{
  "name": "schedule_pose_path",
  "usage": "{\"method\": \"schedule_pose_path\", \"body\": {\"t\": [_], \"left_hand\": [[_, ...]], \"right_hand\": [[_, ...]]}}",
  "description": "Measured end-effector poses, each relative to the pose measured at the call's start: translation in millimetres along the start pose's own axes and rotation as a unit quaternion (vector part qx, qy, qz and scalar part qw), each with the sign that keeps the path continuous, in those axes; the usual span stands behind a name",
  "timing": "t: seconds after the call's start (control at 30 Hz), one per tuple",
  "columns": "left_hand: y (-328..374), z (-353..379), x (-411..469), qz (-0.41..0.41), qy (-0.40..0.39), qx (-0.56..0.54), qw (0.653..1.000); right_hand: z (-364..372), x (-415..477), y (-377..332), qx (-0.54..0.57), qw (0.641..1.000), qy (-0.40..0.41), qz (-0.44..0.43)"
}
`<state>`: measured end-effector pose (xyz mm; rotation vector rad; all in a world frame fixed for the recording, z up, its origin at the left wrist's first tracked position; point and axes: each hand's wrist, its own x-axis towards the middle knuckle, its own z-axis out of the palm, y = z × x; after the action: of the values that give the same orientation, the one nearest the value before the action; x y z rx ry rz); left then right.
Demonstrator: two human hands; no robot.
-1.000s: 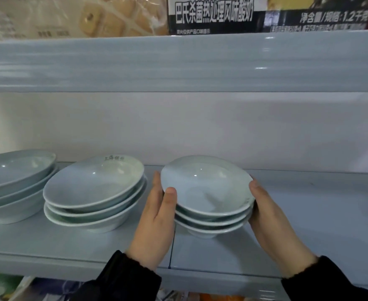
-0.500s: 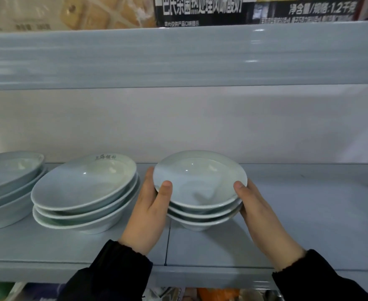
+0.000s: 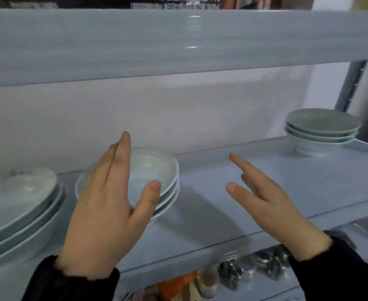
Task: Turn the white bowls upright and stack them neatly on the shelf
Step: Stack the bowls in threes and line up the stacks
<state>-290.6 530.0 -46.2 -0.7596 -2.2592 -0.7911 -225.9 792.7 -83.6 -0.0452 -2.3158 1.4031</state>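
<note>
Three white bowls (image 3: 157,168) sit upright, stacked on the shelf (image 3: 276,183). The left hand (image 3: 104,209) and right hand (image 3: 263,200) flank them, fingers straight, gripping nothing. This stack seems finished; next probably means reaching for the right-end stack (image 3: 322,127).

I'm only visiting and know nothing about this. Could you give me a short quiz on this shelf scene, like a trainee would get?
1. How many stacks of bowls show on the shelf?
2. True or false: the right hand grips a bowl.
3. The bowls in the middle stack, by the left hand, are: A upside down, B upright, C on their sides.
Key: 1 three; 2 false, it is open and holds nothing; 3 B.
</note>
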Motion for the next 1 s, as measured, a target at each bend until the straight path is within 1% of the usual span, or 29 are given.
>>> {"method": "schedule_pose_path", "body": {"t": [0.1,0.2,0.27,0.37,0.43,0.5,0.67,0.77,0.83,0.93,1.0], "left_hand": [[28,19,14,0.027,-0.037,-0.017,0.999],[54,40,23,0.067,-0.078,0.002,0.995],[71,58,26,0.099,-0.09,0.025,0.991],[92,84,27,0.113,-0.108,0.028,0.987],[108,105,28,0.099,-0.124,0.017,0.987],[122,125,30,0.09,-0.134,0.009,0.987],[155,177,36,0.097,-0.15,0.014,0.984],[172,201,36,0.081,-0.159,0.032,0.983],[178,214,34,0.055,-0.174,0.044,0.982],[181,228,30,0.028,-0.181,0.05,0.982],[182,232,24,0.025,-0.179,0.064,0.981]], "right_hand": [[-36,-13,-1,-0.056,0.998,0.01,0.021],[-72,-25,5,-0.108,0.993,0.029,0.028],[-97,-32,14,-0.137,0.989,0.039,0.027],[-129,-36,29,-0.177,0.983,0.042,0.025],[-153,-35,41,-0.192,0.98,0.032,0.029],[-175,-31,59,-0.216,0.976,0.026,0.009],[-226,-18,105,-0.257,0.965,0.047,-0.009],[-252,-7,128,-0.282,0.959,0.021,-0.008],[-269,6,142,-0.308,0.951,0.0,-0.011],[-289,32,158,-0.339,0.94,-0.011,-0.04],[-300,55,166,-0.361,0.93,0.002,-0.07]]}}
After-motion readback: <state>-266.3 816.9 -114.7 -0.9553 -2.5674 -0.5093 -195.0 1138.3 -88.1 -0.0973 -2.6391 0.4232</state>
